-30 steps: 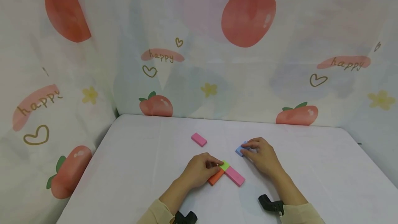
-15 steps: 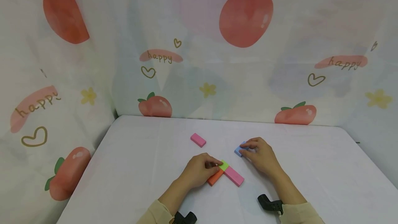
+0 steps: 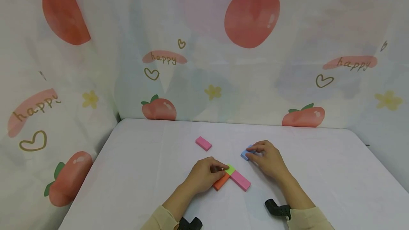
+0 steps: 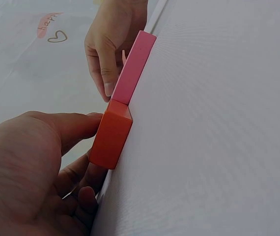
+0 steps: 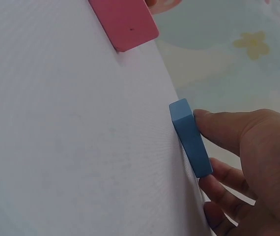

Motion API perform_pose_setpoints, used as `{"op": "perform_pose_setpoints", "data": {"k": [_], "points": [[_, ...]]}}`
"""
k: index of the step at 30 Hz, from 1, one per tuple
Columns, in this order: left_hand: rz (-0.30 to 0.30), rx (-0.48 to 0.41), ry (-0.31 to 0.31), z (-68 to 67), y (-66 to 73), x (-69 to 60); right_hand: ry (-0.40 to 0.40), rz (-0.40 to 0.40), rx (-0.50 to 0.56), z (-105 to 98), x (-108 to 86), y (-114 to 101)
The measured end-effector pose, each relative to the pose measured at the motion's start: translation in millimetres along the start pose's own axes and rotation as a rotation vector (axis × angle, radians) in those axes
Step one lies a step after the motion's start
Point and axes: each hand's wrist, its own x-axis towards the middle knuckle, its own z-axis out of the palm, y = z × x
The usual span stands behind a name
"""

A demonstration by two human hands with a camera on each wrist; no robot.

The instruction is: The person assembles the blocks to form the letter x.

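Observation:
Thumb and fingers of my left hand (image 3: 204, 175) (image 4: 27, 167) lie on either side of an orange block (image 3: 221, 183) (image 4: 111, 137), gripping it, while the index fingertip touches a lime-green block (image 3: 230, 169). A long pink block (image 3: 240, 180) (image 4: 134, 68) meets the green one's right side and runs down to the right, forming a corner with the orange. Farther right, my right hand (image 3: 270, 160) (image 5: 258, 162) pinches a blue block (image 3: 245, 155) (image 5: 191, 140) at the table surface, apart from the others. Its far side is partly hidden by fingers.
A smaller pink block (image 3: 203, 143) lies alone on the white table (image 3: 134, 173), behind the joined blocks. Patterned cloth with printed fruit (image 3: 252, 18) hangs behind the table and on its left. Black wrist devices (image 3: 277, 208) sit by both sleeves.

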Motion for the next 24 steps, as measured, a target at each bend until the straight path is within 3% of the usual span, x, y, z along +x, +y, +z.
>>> {"op": "perform_pose_setpoints", "data": {"k": [24], "points": [[0.001, 0.004, 0.005, -0.7, 3.1, -2.0, -0.015, -0.016, 0.004, -0.5, -0.4, -1.0]]}}
